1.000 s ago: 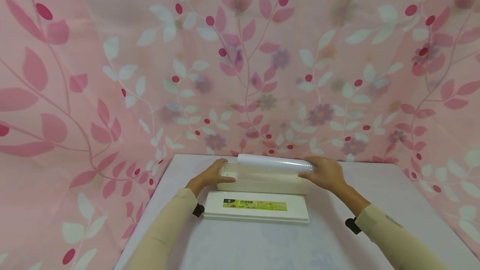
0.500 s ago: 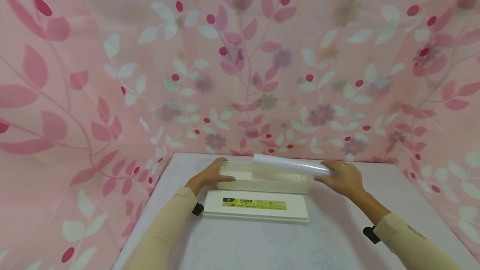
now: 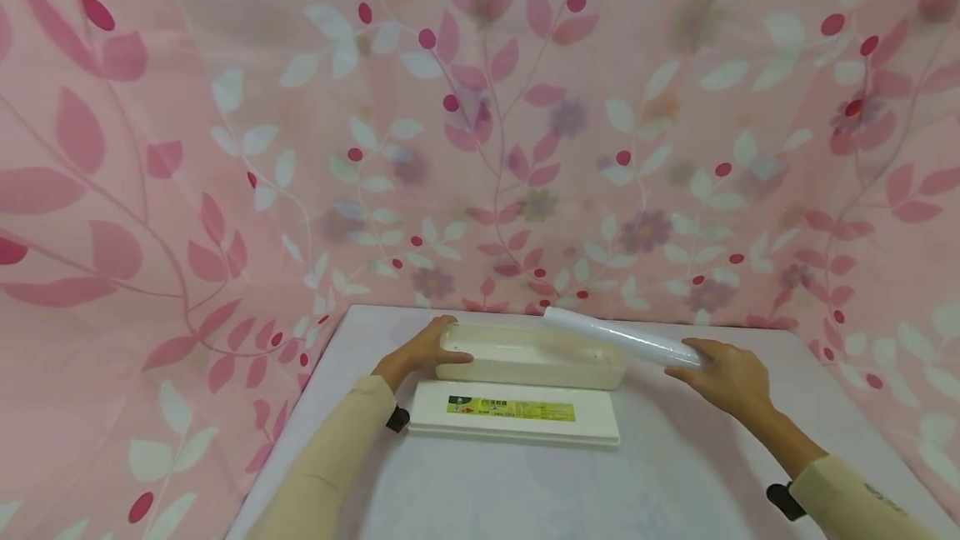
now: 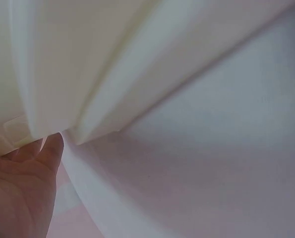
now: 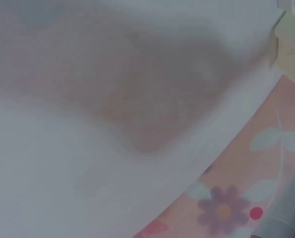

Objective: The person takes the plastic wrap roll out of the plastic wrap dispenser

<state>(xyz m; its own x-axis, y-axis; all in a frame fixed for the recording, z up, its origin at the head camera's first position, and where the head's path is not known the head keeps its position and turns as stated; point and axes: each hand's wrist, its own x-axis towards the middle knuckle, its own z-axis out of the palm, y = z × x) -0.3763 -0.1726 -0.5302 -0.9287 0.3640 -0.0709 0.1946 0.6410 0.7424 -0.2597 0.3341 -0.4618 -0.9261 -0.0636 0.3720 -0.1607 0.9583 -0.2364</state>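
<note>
A long cream plastic box (image 3: 525, 369) stands without its cover near the table's back edge. My left hand (image 3: 420, 354) grips its left end, thumb over the front rim. In the left wrist view the fingers of that left hand (image 4: 23, 183) meet the box end (image 4: 13, 133). A shiny white roll of cling film (image 3: 618, 334) slants in the air to the upper right of the box. My right hand (image 3: 727, 375) holds its right end between thumb and fingers. Part of the roll (image 5: 286, 203) shows at the lower right of the right wrist view.
The box's white lid (image 3: 420, 415), with a yellow-green label, lies flat in front of the box. All of this is on a table under a white cloth (image 3: 487, 498). Pink floral curtain (image 3: 495, 148) hangs close behind the table and along both sides.
My right hand has drawn the roll of cling film from over the box out to the right, tilting it more. The left hand, box and lid have stayed in place.
</note>
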